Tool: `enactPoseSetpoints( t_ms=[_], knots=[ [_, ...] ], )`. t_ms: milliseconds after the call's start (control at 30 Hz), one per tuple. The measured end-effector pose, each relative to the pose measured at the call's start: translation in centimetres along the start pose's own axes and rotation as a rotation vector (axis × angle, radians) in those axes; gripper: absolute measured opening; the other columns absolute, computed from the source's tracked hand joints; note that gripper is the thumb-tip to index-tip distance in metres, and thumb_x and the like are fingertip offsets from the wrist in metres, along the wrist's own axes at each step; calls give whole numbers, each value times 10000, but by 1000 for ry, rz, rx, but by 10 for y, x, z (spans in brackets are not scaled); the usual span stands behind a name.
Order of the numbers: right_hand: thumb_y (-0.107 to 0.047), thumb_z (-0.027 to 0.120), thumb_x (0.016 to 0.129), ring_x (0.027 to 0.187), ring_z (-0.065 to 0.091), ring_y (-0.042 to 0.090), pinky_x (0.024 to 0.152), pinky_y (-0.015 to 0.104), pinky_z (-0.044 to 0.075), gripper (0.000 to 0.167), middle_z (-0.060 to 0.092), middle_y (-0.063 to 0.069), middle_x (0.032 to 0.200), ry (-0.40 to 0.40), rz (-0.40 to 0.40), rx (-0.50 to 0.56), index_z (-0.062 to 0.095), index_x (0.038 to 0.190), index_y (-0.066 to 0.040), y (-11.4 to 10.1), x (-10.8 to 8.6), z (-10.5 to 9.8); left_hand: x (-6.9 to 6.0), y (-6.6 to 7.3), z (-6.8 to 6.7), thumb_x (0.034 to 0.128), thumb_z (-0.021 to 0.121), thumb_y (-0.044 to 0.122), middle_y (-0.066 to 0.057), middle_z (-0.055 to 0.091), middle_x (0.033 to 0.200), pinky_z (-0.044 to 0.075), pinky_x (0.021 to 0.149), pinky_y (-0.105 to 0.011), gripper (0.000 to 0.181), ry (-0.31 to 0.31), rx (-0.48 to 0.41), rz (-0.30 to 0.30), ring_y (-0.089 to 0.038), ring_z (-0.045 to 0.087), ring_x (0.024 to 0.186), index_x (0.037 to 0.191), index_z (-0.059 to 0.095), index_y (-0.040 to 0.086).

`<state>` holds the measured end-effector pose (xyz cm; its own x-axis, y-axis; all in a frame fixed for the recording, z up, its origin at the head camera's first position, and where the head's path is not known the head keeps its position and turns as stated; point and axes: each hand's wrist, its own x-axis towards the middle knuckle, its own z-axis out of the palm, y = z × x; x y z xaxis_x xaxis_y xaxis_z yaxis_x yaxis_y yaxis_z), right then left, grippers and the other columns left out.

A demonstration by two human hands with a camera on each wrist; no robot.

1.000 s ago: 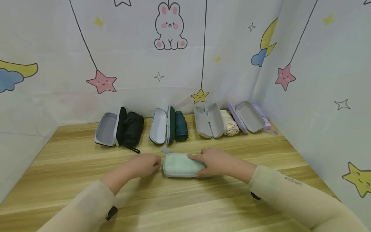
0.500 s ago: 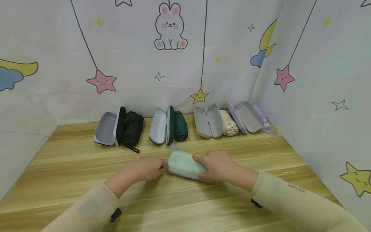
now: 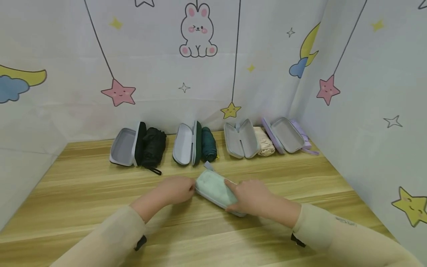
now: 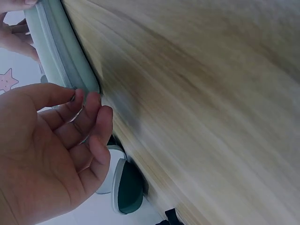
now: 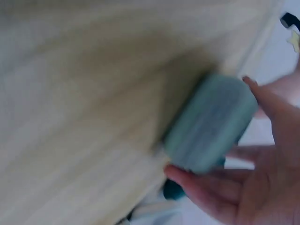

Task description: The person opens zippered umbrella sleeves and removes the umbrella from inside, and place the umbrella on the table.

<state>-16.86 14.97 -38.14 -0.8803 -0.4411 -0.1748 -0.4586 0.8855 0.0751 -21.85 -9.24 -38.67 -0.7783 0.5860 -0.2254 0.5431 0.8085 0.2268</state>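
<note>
A mint-green zippered case (image 3: 215,188) lies closed and slanted on the wooden table. My right hand (image 3: 251,196) grips its right end, thumb on one long side and fingers on the other; the right wrist view, blurred, shows the case's rounded end (image 5: 211,124) between them. At the left end, my left hand (image 3: 178,190) pinches a small zipper pull (image 4: 73,97) between thumb and forefinger, most of it hidden by the fingertips. A grey fabric loop (image 3: 209,165) sticks out from the case's far corner.
Along the back wall stand opened cases: black (image 3: 123,146), dark green (image 3: 182,144), pale grey inside (image 3: 248,139) and purple (image 3: 288,135). Beside them lie folded bundles in black (image 3: 154,146), teal (image 3: 209,144), cream (image 3: 264,142) and purple (image 3: 301,133).
The mint case has turned clockwise, its left end moving away from me and its right end nearer. My left hand has shifted right with it, while my right hand keeps its grip.
</note>
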Motion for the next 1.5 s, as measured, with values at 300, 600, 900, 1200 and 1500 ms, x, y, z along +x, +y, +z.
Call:
enactPoseSetpoints(
  t_ms=[300,600,900,1200,1500],
  knots=[
    [-106,892,688,1196,526,295,936,400,472,1011,403,186,1463,-225,-199,83,342,1524,-246,16,-2,-17,13,-1,5,936,570,141,4,521,710,395,597,-353,145,19,11,-38,-162,457,631,791,563,146],
    [-327,891,695,1399,313,303,1066,444,355,954,215,52,1596,-123,-410,4,388,1504,-271,19,3,-18,26,0,9,970,549,145,-66,644,831,508,690,-459,122,110,81,-36,-239,633,776,862,597,114],
    [-503,845,693,1428,267,235,1101,471,295,984,242,-3,1584,-98,-481,-42,377,1510,-219,12,14,-14,32,3,7,984,577,162,-72,662,868,522,713,-452,88,111,106,-45,-255,655,841,933,619,104],
    [-584,802,697,1388,345,291,1063,445,359,968,319,58,1552,-51,-409,-6,425,1484,-165,6,21,-12,28,9,8,992,554,126,-121,677,873,524,724,-457,97,101,118,40,-300,666,848,926,610,82],
    [-633,775,696,1367,381,296,1029,447,400,973,349,50,1536,-19,-371,5,433,1480,-171,6,27,-10,17,15,9,986,567,140,-89,671,839,519,661,-451,133,93,137,37,-274,657,784,858,589,116]
  ],
)
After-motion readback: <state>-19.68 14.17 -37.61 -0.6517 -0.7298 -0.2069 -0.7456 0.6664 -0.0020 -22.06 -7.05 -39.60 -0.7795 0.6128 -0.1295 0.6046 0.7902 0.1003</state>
